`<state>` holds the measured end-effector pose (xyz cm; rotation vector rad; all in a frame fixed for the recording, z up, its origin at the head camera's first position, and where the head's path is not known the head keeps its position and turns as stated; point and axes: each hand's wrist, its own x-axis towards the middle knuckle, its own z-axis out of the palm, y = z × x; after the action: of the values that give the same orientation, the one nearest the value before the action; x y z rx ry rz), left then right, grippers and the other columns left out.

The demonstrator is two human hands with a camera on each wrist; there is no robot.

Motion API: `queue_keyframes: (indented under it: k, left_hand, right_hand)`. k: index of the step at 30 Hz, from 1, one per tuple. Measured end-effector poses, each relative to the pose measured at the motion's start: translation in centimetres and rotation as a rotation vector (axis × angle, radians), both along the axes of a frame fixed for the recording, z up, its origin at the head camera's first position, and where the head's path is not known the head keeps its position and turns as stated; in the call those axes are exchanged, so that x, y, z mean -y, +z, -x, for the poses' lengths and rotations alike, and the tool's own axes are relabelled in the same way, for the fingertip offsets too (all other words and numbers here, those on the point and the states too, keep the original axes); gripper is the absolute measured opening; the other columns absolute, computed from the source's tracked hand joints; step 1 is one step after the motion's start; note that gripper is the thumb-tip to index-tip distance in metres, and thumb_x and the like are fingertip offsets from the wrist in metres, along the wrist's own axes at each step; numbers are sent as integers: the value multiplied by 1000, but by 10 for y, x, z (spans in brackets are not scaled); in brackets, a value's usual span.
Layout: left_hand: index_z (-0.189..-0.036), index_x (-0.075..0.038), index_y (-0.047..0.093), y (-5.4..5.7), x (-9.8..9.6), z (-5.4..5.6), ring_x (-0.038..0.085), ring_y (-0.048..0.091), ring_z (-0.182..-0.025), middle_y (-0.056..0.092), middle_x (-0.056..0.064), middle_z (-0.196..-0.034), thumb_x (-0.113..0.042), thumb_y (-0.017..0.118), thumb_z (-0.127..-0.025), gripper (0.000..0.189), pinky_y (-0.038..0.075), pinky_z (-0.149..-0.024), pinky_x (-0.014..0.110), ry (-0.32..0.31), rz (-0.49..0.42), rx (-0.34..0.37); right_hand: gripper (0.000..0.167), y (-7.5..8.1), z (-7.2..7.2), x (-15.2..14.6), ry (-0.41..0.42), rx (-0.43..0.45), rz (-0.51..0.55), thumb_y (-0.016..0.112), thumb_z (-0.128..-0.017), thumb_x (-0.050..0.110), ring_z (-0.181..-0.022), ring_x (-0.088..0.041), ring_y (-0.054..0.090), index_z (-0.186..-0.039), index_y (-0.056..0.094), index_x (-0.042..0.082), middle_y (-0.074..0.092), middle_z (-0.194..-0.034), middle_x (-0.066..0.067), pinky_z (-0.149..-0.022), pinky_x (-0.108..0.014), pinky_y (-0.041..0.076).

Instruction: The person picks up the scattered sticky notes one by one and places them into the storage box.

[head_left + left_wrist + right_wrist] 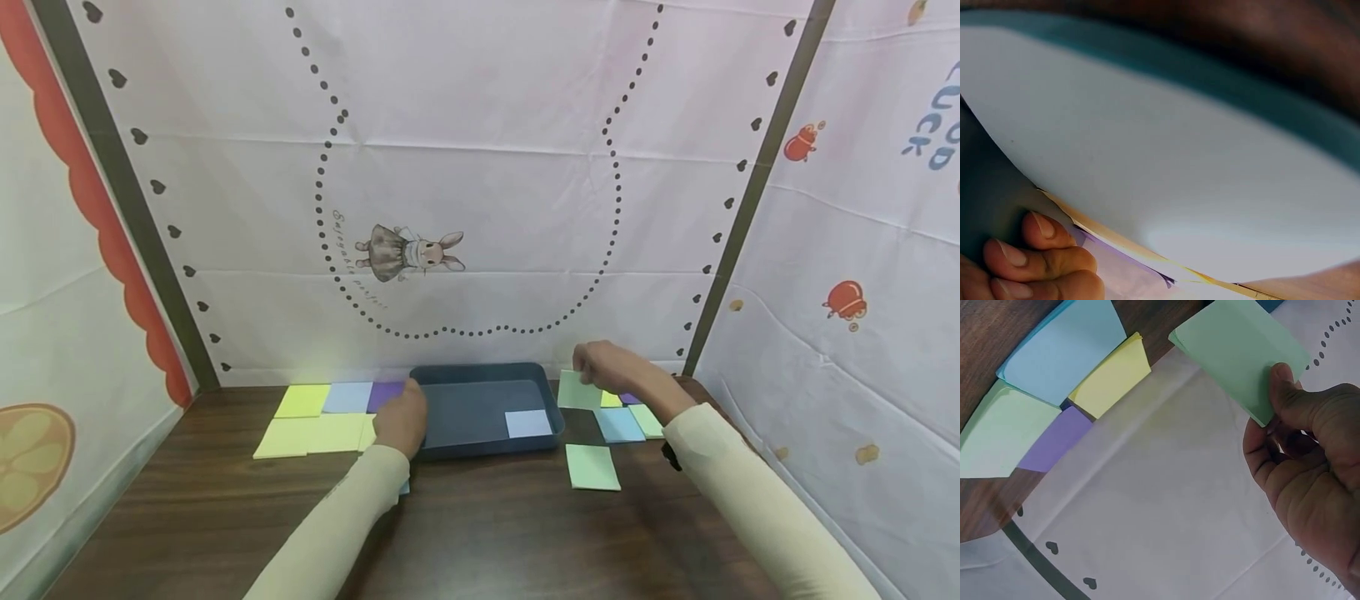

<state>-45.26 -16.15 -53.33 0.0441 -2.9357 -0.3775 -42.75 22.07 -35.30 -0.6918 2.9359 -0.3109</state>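
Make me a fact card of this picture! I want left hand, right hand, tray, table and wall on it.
Left hand: by the tray's left end, fingers curled; grip unclear
Right hand: pinches a green pad
Tray: dark blue, with one pale pad inside
Table: brown, with coloured pads on both sides of the tray
Wall: white cloth with a rabbit picture

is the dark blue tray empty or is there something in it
Not empty: in the head view, a pale blue note lies inside the tray, toward its right end.
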Motion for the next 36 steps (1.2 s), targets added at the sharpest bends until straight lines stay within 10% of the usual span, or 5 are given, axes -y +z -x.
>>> queue_keyframes:
  k: [36]
  left_hand:
    - [-140, 9, 53, -8, 1, 9, 28, 65, -53, 62, 13, -66, -5, 51, -112, 31, 57, -44, 55, 12, -14, -6]
  right_hand:
    - [21, 21, 7, 62, 76, -213, 70, 75, -101, -7, -108, -29, 70, -117, 76, 6, 79, -122, -13, -106, -48, 63]
